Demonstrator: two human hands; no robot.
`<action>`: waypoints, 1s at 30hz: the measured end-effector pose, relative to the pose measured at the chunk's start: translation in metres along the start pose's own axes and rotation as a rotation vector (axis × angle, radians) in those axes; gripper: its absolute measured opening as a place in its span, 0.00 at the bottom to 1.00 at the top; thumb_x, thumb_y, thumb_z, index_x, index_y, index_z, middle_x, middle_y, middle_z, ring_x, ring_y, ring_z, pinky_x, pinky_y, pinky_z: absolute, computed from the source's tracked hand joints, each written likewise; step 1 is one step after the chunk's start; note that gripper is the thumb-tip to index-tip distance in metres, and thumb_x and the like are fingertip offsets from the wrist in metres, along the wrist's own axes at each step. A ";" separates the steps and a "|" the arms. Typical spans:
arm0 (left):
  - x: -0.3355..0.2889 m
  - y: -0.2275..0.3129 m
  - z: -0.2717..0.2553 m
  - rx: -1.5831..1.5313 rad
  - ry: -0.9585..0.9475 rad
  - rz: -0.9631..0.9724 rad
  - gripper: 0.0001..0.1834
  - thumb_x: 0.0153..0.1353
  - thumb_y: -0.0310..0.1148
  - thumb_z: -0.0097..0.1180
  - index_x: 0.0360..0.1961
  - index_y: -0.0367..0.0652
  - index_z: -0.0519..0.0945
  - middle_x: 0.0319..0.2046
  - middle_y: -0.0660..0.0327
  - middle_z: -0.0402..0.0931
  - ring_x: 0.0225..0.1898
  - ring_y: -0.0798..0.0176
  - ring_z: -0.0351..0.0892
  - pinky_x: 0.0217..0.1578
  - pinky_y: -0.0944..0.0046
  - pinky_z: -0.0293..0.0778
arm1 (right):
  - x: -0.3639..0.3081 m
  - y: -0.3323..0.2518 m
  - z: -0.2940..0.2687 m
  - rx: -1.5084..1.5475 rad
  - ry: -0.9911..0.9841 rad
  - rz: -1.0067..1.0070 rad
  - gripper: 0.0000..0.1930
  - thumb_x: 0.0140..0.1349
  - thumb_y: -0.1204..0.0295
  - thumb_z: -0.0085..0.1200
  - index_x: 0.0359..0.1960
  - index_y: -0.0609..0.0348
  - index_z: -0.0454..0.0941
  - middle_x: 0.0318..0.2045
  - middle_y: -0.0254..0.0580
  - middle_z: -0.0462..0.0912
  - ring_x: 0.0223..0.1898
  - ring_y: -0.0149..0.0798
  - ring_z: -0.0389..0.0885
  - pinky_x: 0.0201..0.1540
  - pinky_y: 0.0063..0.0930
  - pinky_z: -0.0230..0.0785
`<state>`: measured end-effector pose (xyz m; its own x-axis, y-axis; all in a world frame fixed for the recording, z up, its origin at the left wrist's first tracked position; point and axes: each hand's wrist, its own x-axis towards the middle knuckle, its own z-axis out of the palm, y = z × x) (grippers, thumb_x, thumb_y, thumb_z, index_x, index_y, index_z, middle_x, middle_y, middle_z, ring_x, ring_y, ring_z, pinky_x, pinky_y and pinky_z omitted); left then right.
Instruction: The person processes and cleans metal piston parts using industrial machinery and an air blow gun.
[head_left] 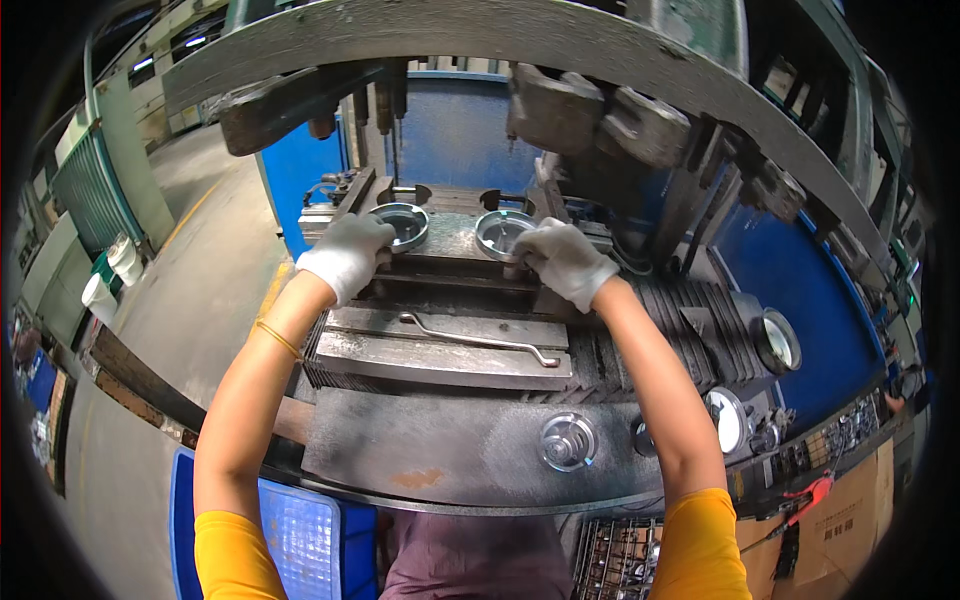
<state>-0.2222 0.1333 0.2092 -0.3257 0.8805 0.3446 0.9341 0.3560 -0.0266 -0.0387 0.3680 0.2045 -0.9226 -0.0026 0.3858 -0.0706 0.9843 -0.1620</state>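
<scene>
At the die bed of a stamping press, seen from the head view: two gloved hands each set on a shallow round metal cup. The left hand has its fingers closed over the near rim of the left cup; the right hand grasps the near rim of the right cup likewise. Both cups sit side by side in the die nests, beneath the raised ram. A bent steel rod lies loose on the grooved plate nearer the person; a round knob stands on the front tabletop. Judged step: seating or lifting the pair at the die. The next move appears to call for both hands clearing the ram's path together.
</scene>
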 end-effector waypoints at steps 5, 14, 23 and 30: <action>-0.008 -0.006 0.008 0.007 0.080 -0.033 0.07 0.53 0.30 0.57 0.33 0.40 0.77 0.32 0.47 0.76 0.38 0.42 0.76 0.40 0.50 0.71 | 0.000 -0.007 0.002 -0.025 0.030 -0.015 0.08 0.53 0.80 0.51 0.32 0.55 0.80 0.36 0.52 0.79 0.39 0.50 0.77 0.46 0.37 0.69; -0.006 0.003 0.011 -0.028 0.049 -0.082 0.08 0.54 0.30 0.58 0.33 0.38 0.76 0.32 0.47 0.75 0.39 0.42 0.74 0.40 0.51 0.70 | -0.003 0.015 -0.001 0.099 0.010 -0.117 0.08 0.54 0.80 0.50 0.32 0.55 0.80 0.32 0.48 0.78 0.38 0.47 0.76 0.45 0.33 0.70; -0.004 0.002 0.014 0.219 0.127 0.002 0.10 0.52 0.30 0.58 0.36 0.40 0.78 0.44 0.51 0.74 0.45 0.44 0.74 0.45 0.50 0.71 | -0.001 -0.002 0.019 0.485 0.061 0.314 0.08 0.56 0.76 0.48 0.35 0.60 0.79 0.32 0.51 0.80 0.35 0.45 0.80 0.43 0.32 0.73; -0.099 0.194 0.036 -0.137 0.240 0.120 0.31 0.48 0.40 0.64 0.56 0.50 0.71 0.50 0.48 0.70 0.48 0.42 0.72 0.48 0.48 0.69 | -0.227 -0.083 -0.063 -0.097 0.634 0.277 0.19 0.57 0.70 0.54 0.51 0.62 0.73 0.50 0.55 0.76 0.52 0.53 0.74 0.55 0.40 0.65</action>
<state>-0.0145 0.1268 0.1361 -0.1834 0.8084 0.5593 0.9801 0.1944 0.0404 0.2002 0.2981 0.1878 -0.4999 0.3258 0.8024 0.1968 0.9450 -0.2611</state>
